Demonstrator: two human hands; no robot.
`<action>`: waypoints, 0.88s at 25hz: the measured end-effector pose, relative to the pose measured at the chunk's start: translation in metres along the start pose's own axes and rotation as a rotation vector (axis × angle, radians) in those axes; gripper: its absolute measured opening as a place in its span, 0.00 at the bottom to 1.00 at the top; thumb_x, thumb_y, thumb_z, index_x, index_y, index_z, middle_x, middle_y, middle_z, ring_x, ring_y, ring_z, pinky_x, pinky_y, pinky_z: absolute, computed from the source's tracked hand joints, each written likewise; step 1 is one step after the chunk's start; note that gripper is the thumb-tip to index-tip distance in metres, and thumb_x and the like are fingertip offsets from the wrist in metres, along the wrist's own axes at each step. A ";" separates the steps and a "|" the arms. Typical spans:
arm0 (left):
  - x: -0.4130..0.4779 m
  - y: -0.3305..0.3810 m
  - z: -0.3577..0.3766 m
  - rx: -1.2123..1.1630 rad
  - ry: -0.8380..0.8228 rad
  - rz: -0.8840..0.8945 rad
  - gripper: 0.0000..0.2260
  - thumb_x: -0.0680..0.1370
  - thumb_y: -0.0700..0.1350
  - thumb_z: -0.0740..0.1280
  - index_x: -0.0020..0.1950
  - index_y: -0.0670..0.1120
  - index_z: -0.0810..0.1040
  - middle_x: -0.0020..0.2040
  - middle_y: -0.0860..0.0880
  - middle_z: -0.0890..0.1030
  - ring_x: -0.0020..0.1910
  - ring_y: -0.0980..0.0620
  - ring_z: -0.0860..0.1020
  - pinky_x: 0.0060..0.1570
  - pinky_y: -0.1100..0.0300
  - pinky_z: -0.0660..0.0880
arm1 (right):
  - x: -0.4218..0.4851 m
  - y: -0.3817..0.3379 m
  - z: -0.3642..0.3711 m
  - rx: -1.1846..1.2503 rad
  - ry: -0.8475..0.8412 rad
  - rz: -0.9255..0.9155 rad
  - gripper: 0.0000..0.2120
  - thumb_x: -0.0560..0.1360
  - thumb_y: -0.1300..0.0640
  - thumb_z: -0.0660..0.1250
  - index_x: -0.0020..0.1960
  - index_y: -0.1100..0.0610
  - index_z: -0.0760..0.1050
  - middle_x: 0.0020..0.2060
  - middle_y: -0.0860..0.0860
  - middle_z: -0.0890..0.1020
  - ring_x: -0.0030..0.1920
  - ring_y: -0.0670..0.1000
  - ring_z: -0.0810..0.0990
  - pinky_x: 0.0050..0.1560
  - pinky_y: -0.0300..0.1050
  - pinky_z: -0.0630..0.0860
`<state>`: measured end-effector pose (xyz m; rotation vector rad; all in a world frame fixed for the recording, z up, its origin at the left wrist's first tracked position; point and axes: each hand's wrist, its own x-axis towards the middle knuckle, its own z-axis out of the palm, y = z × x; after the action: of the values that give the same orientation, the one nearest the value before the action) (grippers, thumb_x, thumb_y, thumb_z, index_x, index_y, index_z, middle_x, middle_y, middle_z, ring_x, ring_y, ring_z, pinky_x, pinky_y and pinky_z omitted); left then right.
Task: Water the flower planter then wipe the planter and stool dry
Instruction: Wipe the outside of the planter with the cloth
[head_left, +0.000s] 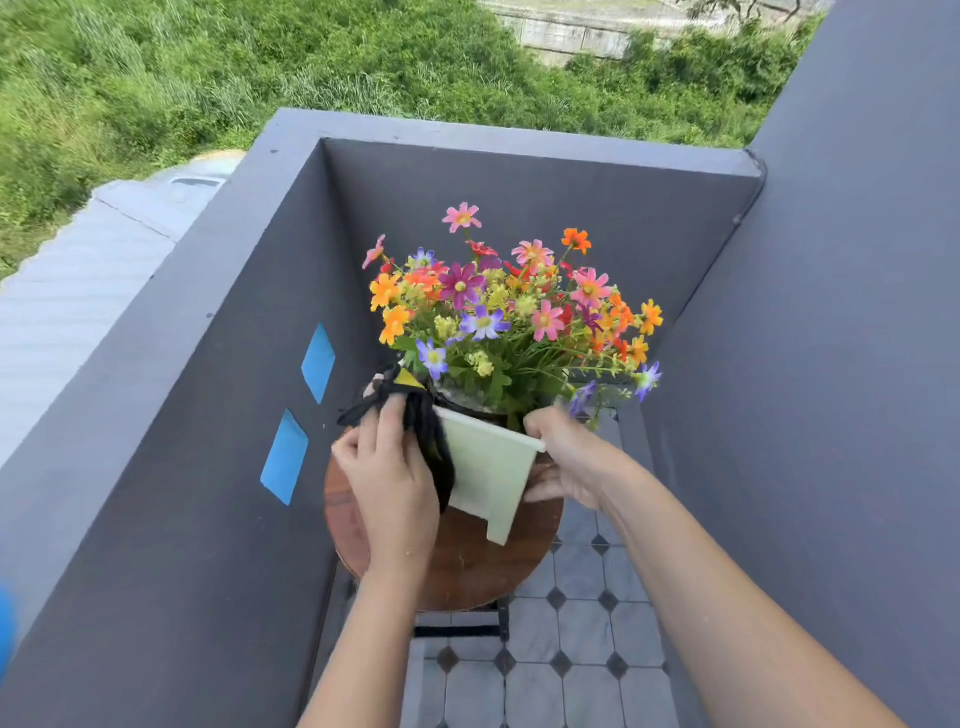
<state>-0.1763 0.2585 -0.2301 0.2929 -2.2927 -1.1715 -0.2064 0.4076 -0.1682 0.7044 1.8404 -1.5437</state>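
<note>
Wooden stool (467, 566), round, carrying pale planter (488, 467) of flowers (498, 306) at its far edge. Dark cloth (431, 441) gripped by left hand (389, 478) against planter's left side; right hand (566, 457) clamps right rim. Advised: steady firmly, wipe downward.

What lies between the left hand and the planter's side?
A dark cloth: the left hand holds it against the left side of the pale planter, while the right hand grips the right rim. The head view shows this.
</note>
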 end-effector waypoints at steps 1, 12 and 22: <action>-0.003 0.007 0.001 0.009 -0.025 0.056 0.17 0.76 0.36 0.55 0.62 0.51 0.71 0.59 0.45 0.79 0.46 0.52 0.60 0.50 0.60 0.62 | -0.001 -0.002 0.002 -0.010 0.001 -0.004 0.09 0.75 0.61 0.51 0.50 0.62 0.69 0.36 0.58 0.75 0.34 0.55 0.77 0.35 0.45 0.77; -0.043 -0.017 0.019 0.123 0.011 -0.127 0.17 0.76 0.42 0.51 0.63 0.43 0.68 0.59 0.40 0.77 0.50 0.42 0.66 0.56 0.50 0.67 | 0.002 0.001 0.007 0.035 0.011 -0.022 0.09 0.74 0.60 0.51 0.48 0.61 0.68 0.45 0.61 0.77 0.38 0.58 0.79 0.38 0.48 0.79; -0.037 -0.033 0.021 0.166 0.066 -0.160 0.15 0.75 0.33 0.55 0.60 0.40 0.71 0.58 0.38 0.77 0.52 0.37 0.69 0.56 0.52 0.63 | 0.001 0.011 0.005 0.101 0.013 -0.007 0.09 0.75 0.61 0.51 0.47 0.61 0.69 0.44 0.61 0.77 0.40 0.58 0.78 0.40 0.50 0.79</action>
<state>-0.1589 0.2688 -0.2799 0.5780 -2.3469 -1.0317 -0.1982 0.4046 -0.1767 0.7562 1.7855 -1.6494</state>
